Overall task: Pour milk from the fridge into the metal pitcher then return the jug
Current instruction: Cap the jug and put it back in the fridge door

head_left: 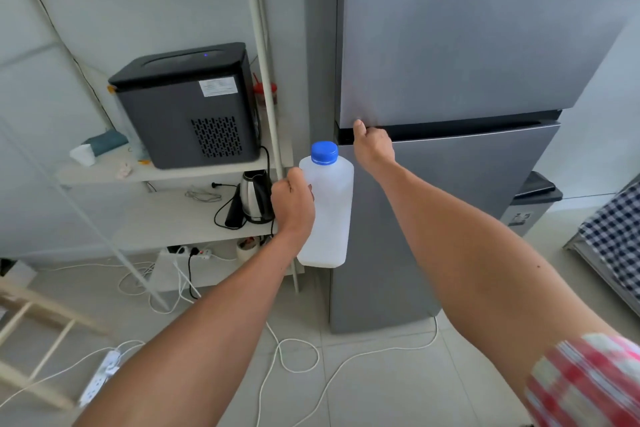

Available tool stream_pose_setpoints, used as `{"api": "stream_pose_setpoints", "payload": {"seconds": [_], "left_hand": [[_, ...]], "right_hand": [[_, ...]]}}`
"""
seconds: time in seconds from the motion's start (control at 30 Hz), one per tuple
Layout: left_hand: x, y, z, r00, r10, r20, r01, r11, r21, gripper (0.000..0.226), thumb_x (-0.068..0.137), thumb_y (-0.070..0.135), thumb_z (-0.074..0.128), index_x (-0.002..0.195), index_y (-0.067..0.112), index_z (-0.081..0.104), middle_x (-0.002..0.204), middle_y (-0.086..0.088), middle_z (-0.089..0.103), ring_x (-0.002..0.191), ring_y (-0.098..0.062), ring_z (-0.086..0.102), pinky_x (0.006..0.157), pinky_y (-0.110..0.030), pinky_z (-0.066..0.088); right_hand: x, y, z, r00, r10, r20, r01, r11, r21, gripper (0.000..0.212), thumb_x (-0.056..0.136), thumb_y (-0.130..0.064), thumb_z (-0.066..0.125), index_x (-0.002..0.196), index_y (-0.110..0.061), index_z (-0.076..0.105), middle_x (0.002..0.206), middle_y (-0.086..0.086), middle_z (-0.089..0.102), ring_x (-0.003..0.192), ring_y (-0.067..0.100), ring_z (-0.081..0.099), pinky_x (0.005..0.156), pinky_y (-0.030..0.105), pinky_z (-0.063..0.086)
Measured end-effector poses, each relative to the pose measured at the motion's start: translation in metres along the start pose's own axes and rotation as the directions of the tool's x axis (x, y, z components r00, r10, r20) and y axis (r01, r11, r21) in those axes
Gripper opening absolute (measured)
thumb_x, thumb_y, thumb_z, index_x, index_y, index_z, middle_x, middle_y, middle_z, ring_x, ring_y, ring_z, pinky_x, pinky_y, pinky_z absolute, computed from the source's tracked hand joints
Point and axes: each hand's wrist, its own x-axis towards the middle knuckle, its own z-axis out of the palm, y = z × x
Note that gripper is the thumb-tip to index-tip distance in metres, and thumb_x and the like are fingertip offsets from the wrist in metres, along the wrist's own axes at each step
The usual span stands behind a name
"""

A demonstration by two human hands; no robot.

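In front of the grey fridge, from near to far:

Floor: pale tiles, with white cables (298,354) lying in loops and a white power strip (100,374) at the lower left.

Sleeve: a red and white checked sleeve (585,381) covers the right upper arm, at the lower right corner.

Left hand (292,203): it is closed around the left side of the milk jug (327,211) and holds it upright in the air, above the floor.

Milk jug: white, half-clear plastic, with the blue cap (324,152) on. It is just beside the left edge of the fridge (467,45), in front of the lower door (450,201). How much milk is inside, I cannot tell.

Right hand (372,146): the fingers are curled into the dark gap between the two fridge doors, and the thumb points up against the bottom edge of the upper door.

Fridge doors: both appear closed.

Shelf unit (194,172): it stands left of the fridge. On the upper shelf is a black box-shaped appliance (187,104); one shelf lower is a steel electric kettle (254,198) with a black cord.

Right edge: a blue and white checked cloth (616,236).
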Motion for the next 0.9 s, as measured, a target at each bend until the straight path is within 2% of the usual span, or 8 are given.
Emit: {"api": "stream_pose_setpoints", "payload": {"seconds": [0.07, 0.17, 0.3, 0.43, 0.6, 0.73, 0.8, 0.9], "left_hand": [[0.001, -0.001, -0.003, 1.0, -0.002, 0.006, 0.002, 1.0, -0.008, 0.042, 0.087, 0.022, 0.039, 0.049, 0.026, 0.022, 0.049, 0.007, 0.025, 0.051, -0.018, 0.02, 0.054, -0.033, 0.017], [0.0, -0.005, -0.007, 1.0, -0.003, 0.015, 0.003, 1.0, -0.004, 0.043, 0.085, 0.021, 0.038, 0.046, 0.026, 0.023, 0.048, 0.008, 0.025, 0.05, -0.017, 0.02, 0.054, -0.034, 0.017], [0.0, -0.011, -0.01, 1.0, -0.007, 0.027, 0.006, 1.0, 0.006, 0.043, 0.086, 0.021, 0.038, 0.046, 0.027, 0.024, 0.049, 0.008, 0.026, 0.051, -0.017, 0.021, 0.054, -0.034, 0.018], [0.006, -0.013, -0.013, 1.0, -0.014, 0.018, 0.014, 1.0, 0.001, 0.046, 0.087, 0.02, 0.039, 0.044, 0.026, 0.025, 0.047, 0.008, 0.028, 0.05, -0.017, 0.023, 0.054, -0.033, 0.02], [0.007, -0.015, -0.018, 0.999, -0.024, 0.028, 0.023, 0.999, 0.029, 0.048, 0.088, 0.022, 0.041, 0.041, 0.024, 0.03, 0.045, 0.008, 0.033, 0.048, -0.018, 0.028, 0.054, -0.033, 0.025], [0.003, -0.015, -0.024, 0.997, -0.016, 0.081, 0.013, 0.999, 0.038, 0.043, 0.088, 0.022, 0.041, 0.047, 0.023, 0.029, 0.048, 0.004, 0.034, 0.049, -0.019, 0.028, 0.052, -0.03, 0.024], [-0.002, -0.016, -0.028, 0.995, -0.007, 0.101, 0.002, 0.999, 0.048, 0.039, 0.088, 0.024, 0.04, 0.051, 0.02, 0.03, 0.05, 0.0, 0.035, 0.05, -0.02, 0.029, 0.052, -0.031, 0.025], [-0.01, -0.022, -0.032, 0.992, 0.002, 0.127, -0.012, 0.997, 0.077, 0.041, 0.091, 0.023, 0.041, 0.05, 0.018, 0.033, 0.051, -0.003, 0.038, 0.049, -0.019, 0.031, 0.05, -0.032, 0.027]], "right_hand": [[-0.001, 0.001, 0.0, 1.0, -0.023, 0.015, 0.024, 0.998, -0.052, 0.05, 0.113, -0.031, 0.022, 0.146, -0.007, 0.052, 0.144, 0.02, 0.052, 0.136, 0.035, 0.042, 0.108, 0.044, 0.038], [-0.003, 0.003, -0.003, 0.999, -0.033, 0.012, 0.033, 0.997, -0.076, 0.047, 0.114, -0.024, 0.025, 0.154, -0.009, 0.043, 0.146, 0.023, 0.047, 0.138, 0.038, 0.039, 0.111, 0.046, 0.037], [-0.001, 0.003, 0.001, 0.998, -0.021, -0.051, 0.017, 0.996, -0.089, 0.045, 0.113, -0.029, 0.029, 0.146, -0.007, 0.051, 0.14, 0.022, 0.051, 0.132, 0.039, 0.045, 0.104, 0.044, 0.039], [-0.007, 0.013, 0.011, 0.984, 0.054, -0.169, -0.064, 0.996, -0.054, 0.066, 0.107, -0.058, 0.032, 0.129, -0.002, 0.059, 0.135, 0.016, 0.054, 0.122, 0.037, 0.055, 0.087, 0.04, 0.037], [-0.027, 0.02, 0.006, 0.975, 0.041, -0.217, -0.065, 0.993, -0.102, 0.071, 0.103, -0.065, 0.037, 0.127, -0.002, 0.059, 0.134, 0.015, 0.055, 0.123, 0.038, 0.056, 0.091, 0.042, 0.042], [-0.055, 0.021, 0.004, 0.955, 0.073, -0.286, -0.111, 0.987, -0.118, 0.087, 0.086, -0.083, 0.043, 0.126, -0.007, 0.057, 0.126, 0.007, 0.054, 0.122, 0.033, 0.052, 0.095, 0.043, 0.045], [-0.074, 0.027, 0.006, 0.938, 0.04, -0.346, -0.114, 0.974, -0.197, 0.093, 0.078, -0.089, 0.047, 0.125, -0.009, 0.054, 0.122, 0.005, 0.053, 0.116, 0.032, 0.05, 0.101, 0.044, 0.045], [-0.101, 0.043, 0.005, 0.887, -0.022, -0.461, -0.129, 0.947, -0.294, 0.088, 0.074, -0.09, 0.05, 0.114, -0.012, 0.052, 0.115, 0.003, 0.054, 0.106, 0.031, 0.05, 0.097, 0.043, 0.045]]}}
